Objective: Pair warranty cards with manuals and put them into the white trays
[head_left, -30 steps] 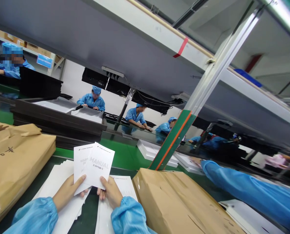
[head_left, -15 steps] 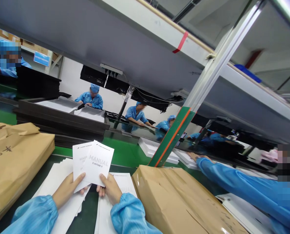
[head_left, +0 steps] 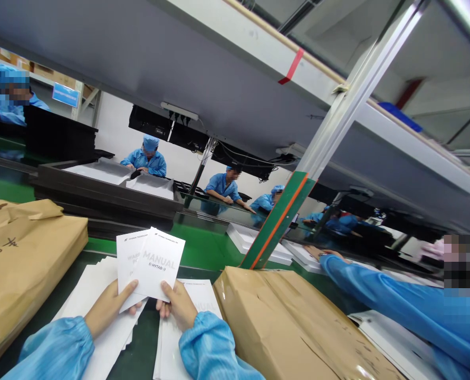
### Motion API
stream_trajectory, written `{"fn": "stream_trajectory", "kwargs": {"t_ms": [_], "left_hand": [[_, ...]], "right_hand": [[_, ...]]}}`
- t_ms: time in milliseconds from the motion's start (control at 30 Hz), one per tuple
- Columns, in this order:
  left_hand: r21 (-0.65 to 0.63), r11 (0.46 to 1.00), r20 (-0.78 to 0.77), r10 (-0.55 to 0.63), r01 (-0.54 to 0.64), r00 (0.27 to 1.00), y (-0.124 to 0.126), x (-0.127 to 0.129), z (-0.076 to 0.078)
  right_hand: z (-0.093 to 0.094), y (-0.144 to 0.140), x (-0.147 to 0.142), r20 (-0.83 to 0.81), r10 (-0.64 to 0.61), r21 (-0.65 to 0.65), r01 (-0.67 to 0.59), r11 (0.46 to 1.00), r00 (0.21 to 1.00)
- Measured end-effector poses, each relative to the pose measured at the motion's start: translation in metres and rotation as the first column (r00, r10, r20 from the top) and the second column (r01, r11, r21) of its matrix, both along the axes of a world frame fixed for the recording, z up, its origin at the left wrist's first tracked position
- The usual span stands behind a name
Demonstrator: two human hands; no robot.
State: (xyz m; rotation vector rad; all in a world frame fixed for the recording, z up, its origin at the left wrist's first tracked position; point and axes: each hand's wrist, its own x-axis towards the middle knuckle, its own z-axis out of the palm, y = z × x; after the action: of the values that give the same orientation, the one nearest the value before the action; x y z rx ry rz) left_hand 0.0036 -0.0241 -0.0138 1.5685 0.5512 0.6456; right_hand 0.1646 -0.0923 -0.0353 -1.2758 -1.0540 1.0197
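Hands, left hand (head_left: 107, 311) and right hand (head_left: 178, 307), each pinching two fanned white booklets (head_left: 150, 264) above paper stacks (head_left: 100, 295).

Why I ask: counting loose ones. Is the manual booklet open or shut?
Shut: the manual booklet shows its front cover, pinched by left hand and right hand.

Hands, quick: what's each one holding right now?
Left hand: closed on the warranty leaflet.
Right hand: closed on the manual booklet.

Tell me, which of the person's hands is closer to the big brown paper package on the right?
Right. The right hand holds the manual just left of the brown package; the left hand is farther left, beyond the booklets.
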Motion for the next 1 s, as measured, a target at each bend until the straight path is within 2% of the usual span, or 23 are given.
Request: {"fn": "stream_trajectory", "kwargs": {"t_ms": [1000], "left_hand": [[0.020,1.000,0.006,-0.016,0.016,1.000,0.0030,0.0005,-0.0056]], "right_hand": [[0.0033,-0.0008,-0.0025,0.011,-0.002,0.005,0.002,1.000,1.000]]}}
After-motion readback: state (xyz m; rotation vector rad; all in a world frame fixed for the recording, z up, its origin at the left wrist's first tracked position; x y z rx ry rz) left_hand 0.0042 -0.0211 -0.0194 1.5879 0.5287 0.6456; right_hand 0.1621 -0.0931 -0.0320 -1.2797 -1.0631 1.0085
